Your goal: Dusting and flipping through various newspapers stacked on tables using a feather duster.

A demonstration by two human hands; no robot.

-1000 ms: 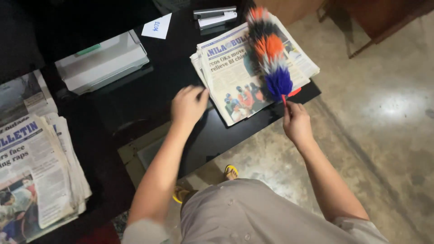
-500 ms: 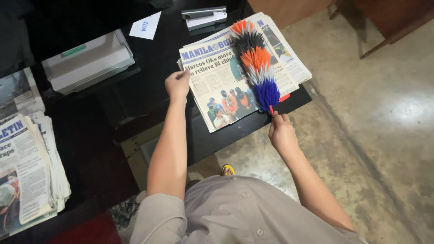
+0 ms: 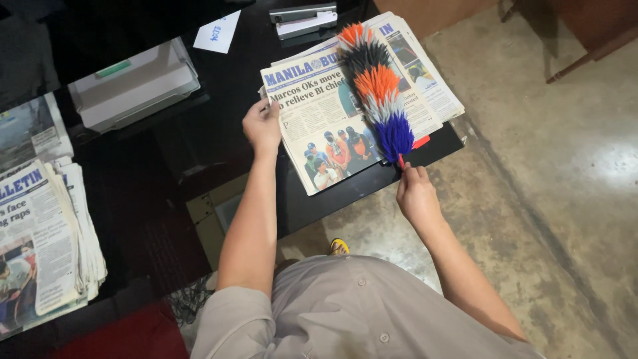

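A stack of folded newspapers (image 3: 319, 126) lies at the near right corner of a black glass table (image 3: 226, 126). My left hand (image 3: 262, 124) grips the left edge of the top newspaper. My right hand (image 3: 415, 193) holds the red handle of a feather duster (image 3: 375, 90). Its orange, black, grey and blue feathers lie across the right part of the newspaper stack, pointing away from me.
A white box (image 3: 133, 86) sits at the table's far left, a paper slip (image 3: 218, 31) and a stapler-like object (image 3: 304, 16) at the back. More newspapers (image 3: 40, 239) are stacked at far left. Concrete floor (image 3: 551, 199) lies to the right, with a wooden furniture leg (image 3: 585, 53).
My left hand moved from the table's glass to the newspaper's left edge and took hold of it. The duster shifted slightly over the papers with my right hand.
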